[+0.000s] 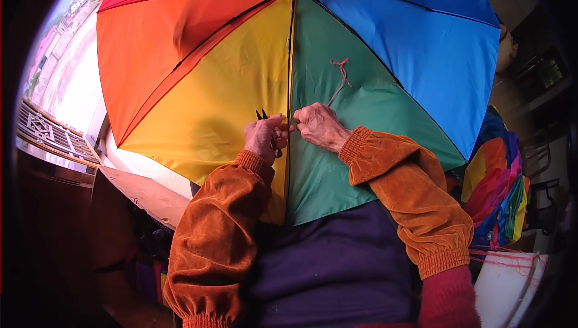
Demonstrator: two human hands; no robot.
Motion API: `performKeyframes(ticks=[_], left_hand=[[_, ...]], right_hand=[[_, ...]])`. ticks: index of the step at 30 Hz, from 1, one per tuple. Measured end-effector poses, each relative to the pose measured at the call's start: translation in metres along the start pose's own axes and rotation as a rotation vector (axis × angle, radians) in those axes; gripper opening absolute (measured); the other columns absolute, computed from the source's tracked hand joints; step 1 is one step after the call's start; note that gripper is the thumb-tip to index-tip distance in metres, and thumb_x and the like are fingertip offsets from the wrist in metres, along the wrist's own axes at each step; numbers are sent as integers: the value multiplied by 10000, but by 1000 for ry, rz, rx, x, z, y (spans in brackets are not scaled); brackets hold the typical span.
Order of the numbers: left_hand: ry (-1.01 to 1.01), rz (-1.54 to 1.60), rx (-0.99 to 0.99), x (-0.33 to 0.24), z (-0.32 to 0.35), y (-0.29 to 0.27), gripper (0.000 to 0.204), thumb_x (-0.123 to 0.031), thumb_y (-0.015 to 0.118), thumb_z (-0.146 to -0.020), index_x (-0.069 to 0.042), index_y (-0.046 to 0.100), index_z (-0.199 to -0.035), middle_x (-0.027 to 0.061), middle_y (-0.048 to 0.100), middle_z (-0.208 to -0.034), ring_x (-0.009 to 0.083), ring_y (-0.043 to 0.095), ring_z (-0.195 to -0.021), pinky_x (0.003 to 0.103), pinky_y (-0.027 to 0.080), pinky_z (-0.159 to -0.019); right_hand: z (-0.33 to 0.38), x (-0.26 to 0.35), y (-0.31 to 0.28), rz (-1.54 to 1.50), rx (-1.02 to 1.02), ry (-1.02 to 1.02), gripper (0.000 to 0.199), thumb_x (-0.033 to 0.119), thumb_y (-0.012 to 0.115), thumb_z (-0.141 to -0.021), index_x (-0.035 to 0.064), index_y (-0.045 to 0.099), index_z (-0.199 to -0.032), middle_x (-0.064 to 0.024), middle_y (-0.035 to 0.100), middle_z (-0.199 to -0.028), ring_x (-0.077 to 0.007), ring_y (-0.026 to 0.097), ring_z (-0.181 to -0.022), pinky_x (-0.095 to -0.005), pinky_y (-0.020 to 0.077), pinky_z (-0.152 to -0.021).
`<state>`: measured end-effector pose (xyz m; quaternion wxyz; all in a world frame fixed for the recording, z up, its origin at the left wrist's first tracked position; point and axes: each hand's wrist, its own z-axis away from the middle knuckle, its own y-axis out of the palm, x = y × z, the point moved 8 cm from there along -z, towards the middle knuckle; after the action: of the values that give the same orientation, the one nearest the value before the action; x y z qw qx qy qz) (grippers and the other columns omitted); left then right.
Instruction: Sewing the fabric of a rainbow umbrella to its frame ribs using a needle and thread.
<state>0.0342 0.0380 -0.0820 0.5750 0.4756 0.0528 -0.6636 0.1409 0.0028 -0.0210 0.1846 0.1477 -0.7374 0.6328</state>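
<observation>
An open rainbow umbrella fills the view, seen from inside, with red, orange, yellow, green and blue panels and black ribs. My left hand is closed around small black scissors, whose tips stick up against the yellow panel. My right hand pinches the seam along the central rib between the yellow and green panels. A pink thread runs up from my right hand and ends in a loose knot on the green panel. Both forearms wear orange velvet sleeves.
A second, folded rainbow umbrella lies at the right. Below it stands a white container with red threads draped over it. At the left there are a window with a metal grille and a ledge.
</observation>
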Motion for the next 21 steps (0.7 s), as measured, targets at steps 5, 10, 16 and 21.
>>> performKeyframes(ticks=[5, 10, 16, 21], left_hand=[[86, -60, 14, 1, -7, 10, 170, -205, 551, -806, -35, 553, -790, 37, 535, -590, 81, 379, -404, 225, 256, -361], [221, -96, -4, -4, -12, 9, 138, -169, 531, -835, -32, 518, -819, 69, 557, -598, 78, 382, -390, 210, 274, -342], [334, -158, -197, -11, -7, 9, 147, -192, 487, -878, -57, 446, -841, 91, 551, -578, 79, 390, -369, 203, 260, -308], [380, 75, -251, -8, -2, 2, 154, -183, 467, -886, -64, 394, -820, 76, 509, -532, 87, 418, -363, 207, 271, -299]], right_hand=[[-6, -6, 5, -437, -92, -80, 67, -16, 446, -669, -11, 481, -612, -178, 529, -578, -304, 588, -591, -390, 485, -563], [-5, 1, 1, -364, -153, -99, 99, -13, 474, -754, -57, 546, -703, -130, 541, -642, -173, 590, -567, -320, 450, -484], [-7, -11, -5, -486, -159, 273, 210, 145, 527, -808, -10, 534, -666, -72, 449, -520, -116, 466, -457, -283, 399, -408], [-8, -17, 13, -799, 60, 467, 251, 208, 550, -826, 26, 525, -655, -3, 445, -532, -70, 394, -402, -221, 290, -331]])
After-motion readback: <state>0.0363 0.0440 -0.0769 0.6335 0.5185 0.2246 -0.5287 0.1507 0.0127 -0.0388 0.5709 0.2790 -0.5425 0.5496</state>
